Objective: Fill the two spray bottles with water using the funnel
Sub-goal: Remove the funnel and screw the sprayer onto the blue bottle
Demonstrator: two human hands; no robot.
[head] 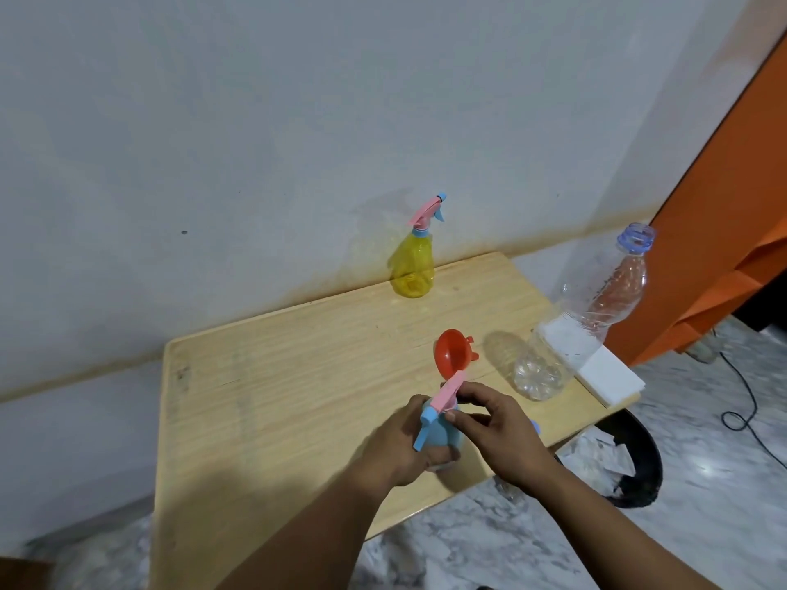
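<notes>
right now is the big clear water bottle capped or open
Open. The clear bottle stands upright at the table's right edge, and its blue-ringed mouth shows no cap. How much water remains inside, I cannot tell.

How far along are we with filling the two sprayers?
Done: can't confirm any filling; the yellow spray bottle stands capped by the wall. In hand: left hand grips the blue spray bottle, right hand at its pink spray head. Left: red funnel lies unused.
</notes>
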